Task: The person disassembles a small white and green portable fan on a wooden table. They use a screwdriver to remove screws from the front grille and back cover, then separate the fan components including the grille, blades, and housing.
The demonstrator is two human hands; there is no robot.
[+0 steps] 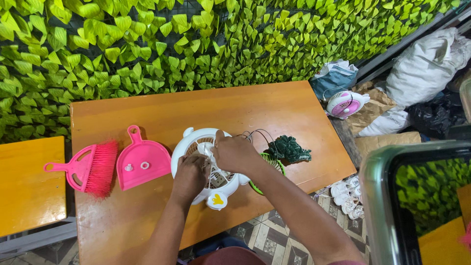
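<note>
Working left to right, I see a pink brush and pink dustpan near the table's left edge. My left hand pinches down on the white fan's centre, near the table's front edge; my right hand curls closed over its grille. Dark green pieces lie toward the right edge. Off the table: a pink-faced fan and a white sack.
</note>
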